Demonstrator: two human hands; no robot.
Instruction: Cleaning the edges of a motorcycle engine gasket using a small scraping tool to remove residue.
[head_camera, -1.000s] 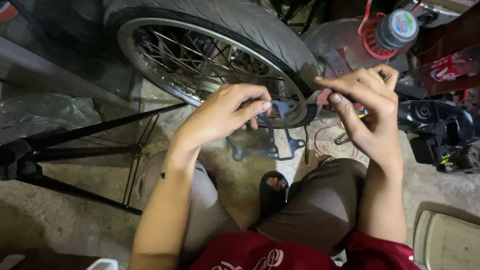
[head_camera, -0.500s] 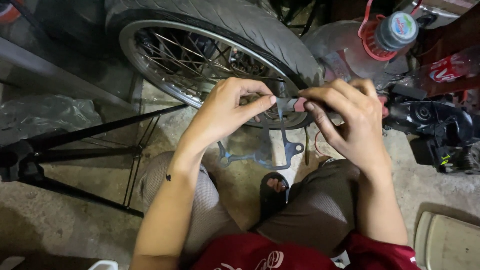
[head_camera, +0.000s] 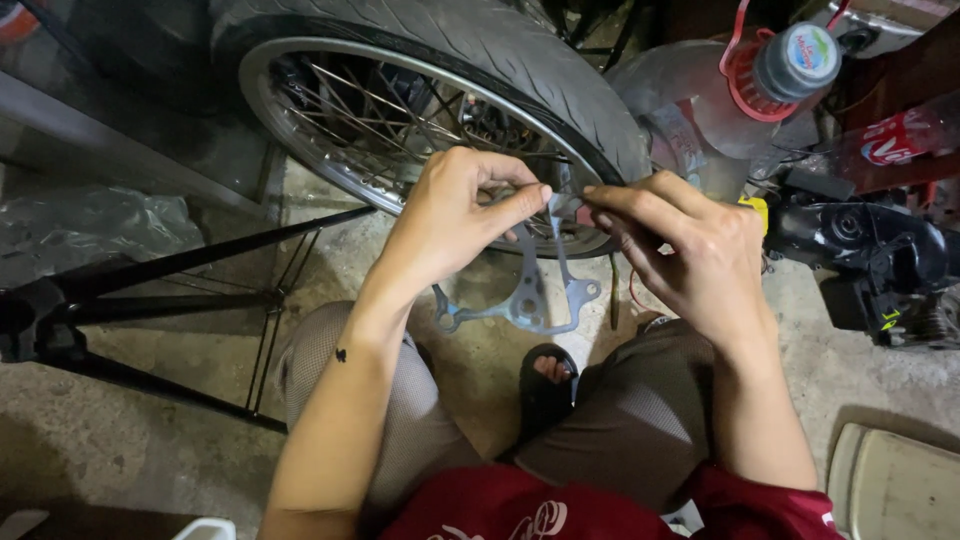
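Observation:
A thin grey gasket (head_camera: 527, 300), flat and cut with bolt-hole lugs, hangs between my two hands in front of a spoked wheel. My left hand (head_camera: 455, 220) pinches its top edge between thumb and forefinger. My right hand (head_camera: 690, 255) grips the same top edge from the right, fingertips almost meeting those of the left. The lower loop of the gasket dangles free above my knees. The part of the gasket under my fingers is hidden.
A motorcycle wheel (head_camera: 470, 60) with tyre and metal spokes stands just beyond my hands. A black stand (head_camera: 150, 290) lies at left. A clear plastic bottle (head_camera: 740, 90) and a black engine part (head_camera: 870, 250) sit at right. My sandalled foot (head_camera: 550, 385) rests on concrete.
My right hand has moved left and closed onto the gasket's top edge beside my left hand. The gasket now hangs lower and flatter between both hands.

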